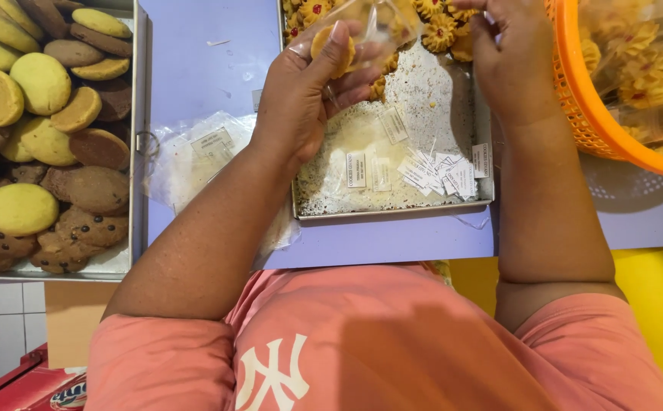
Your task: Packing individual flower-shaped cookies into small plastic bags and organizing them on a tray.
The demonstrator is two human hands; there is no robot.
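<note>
The left hand [301, 95] is curled around 1 small round yellow cookie [333, 47]. The thumb lies on top of the cookie and the fingers press it from below, so the hand is mostly closed. The cookie sits at the mouth of a thin clear bag [373, 23] (you can see right through it). The bag hangs between the 2 hands, above the far end of the metal tray [392, 209].

The right hand [510, 57] is up by the other side of the clear bag. Its fingers are bent in close, near the bag's edge. I cannot tell if they really pinch the bag, because the fingertips run off the top of the picture.

The metal tray lies on a light purple table [194, 68]. It has crumbs all over it and a bunch of little white paper labels [434, 171]. At its far end sit flower-shaped cookies [438, 30] with red dots in the middle.

Just to the right is an orange basket [583, 114] with more flower-shaped cookies packed in bags. To the left is another tray [139, 152], heaped with big yellow and brown cookies [42, 137]. Between the 2 trays lies a pile of empty clear bags [194, 156]. The person wears a pink shirt [392, 342].
</note>
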